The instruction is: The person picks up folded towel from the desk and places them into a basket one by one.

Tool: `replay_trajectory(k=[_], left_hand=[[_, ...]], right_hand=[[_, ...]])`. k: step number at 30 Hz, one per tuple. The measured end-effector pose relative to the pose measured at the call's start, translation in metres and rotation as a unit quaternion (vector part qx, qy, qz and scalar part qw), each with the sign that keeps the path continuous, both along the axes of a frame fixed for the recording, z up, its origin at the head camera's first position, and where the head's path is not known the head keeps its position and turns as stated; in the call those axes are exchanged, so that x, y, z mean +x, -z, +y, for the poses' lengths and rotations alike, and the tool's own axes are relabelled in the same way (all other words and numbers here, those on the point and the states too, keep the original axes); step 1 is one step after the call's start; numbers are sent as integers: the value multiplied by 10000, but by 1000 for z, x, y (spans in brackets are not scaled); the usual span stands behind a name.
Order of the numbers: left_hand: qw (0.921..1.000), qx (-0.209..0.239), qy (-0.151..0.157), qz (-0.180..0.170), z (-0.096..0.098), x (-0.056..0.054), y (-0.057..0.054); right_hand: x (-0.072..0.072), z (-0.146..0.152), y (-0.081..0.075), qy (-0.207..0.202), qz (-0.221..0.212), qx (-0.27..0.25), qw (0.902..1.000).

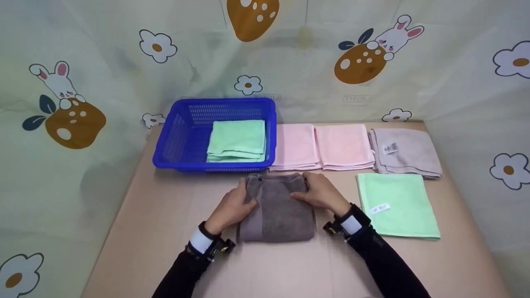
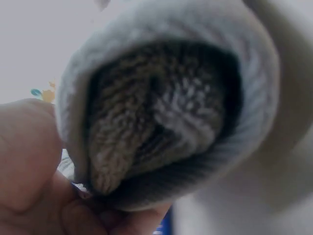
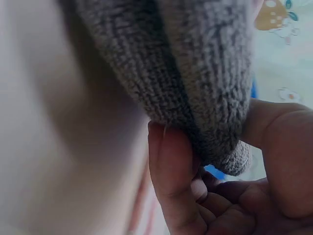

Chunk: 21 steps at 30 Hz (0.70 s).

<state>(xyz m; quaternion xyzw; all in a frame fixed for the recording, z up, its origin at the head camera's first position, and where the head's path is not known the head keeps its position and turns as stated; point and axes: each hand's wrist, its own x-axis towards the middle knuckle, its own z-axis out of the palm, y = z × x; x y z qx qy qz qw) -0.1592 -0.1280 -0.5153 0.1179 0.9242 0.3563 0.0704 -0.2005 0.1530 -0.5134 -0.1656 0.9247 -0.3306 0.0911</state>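
A folded dark grey towel [image 1: 285, 215] is held between both hands in front of the blue basket. My left hand [image 1: 232, 209] grips its left side, thumb on top and the other fingers tucked beneath. On the far right corner my right hand [image 1: 323, 192] pinches the cloth, its thumb lying over the upper face. Seen from the left wrist, the towel [image 2: 161, 54] shows its folded end, with an outer layer wrapped round inner folds. In the right wrist view, fingertips [image 3: 171, 152] press under the thick towel edge [image 3: 210, 98].
The blue basket [image 1: 163, 151] stands at the back left with a folded green towel [image 1: 238, 138] inside. Beside it lie two folded pink towels [image 1: 296, 145] and a pale mauve towel [image 1: 408, 151]. Another green towel [image 1: 399, 207] lies at the right of the table [image 1: 136, 248].
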Motion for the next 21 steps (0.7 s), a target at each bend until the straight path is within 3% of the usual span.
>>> replay_trajectory(k=[6,13,17,21], left_hand=[[9968,43,-83,797,2,13,-26],[9882,190,-171,1513,-8,15,-65],[9847,228,-213,1714,-14,5,-90],[9847,371,-287,1678,-23,-19,-107]], right_hand=[[4,5,-35,-82,265,-164,9995],[1,0,-78,-98,443,-574,9973],[-11,-7,-95,-10,608,-873,9943],[-34,-21,-103,136,946,-1148,9888]])
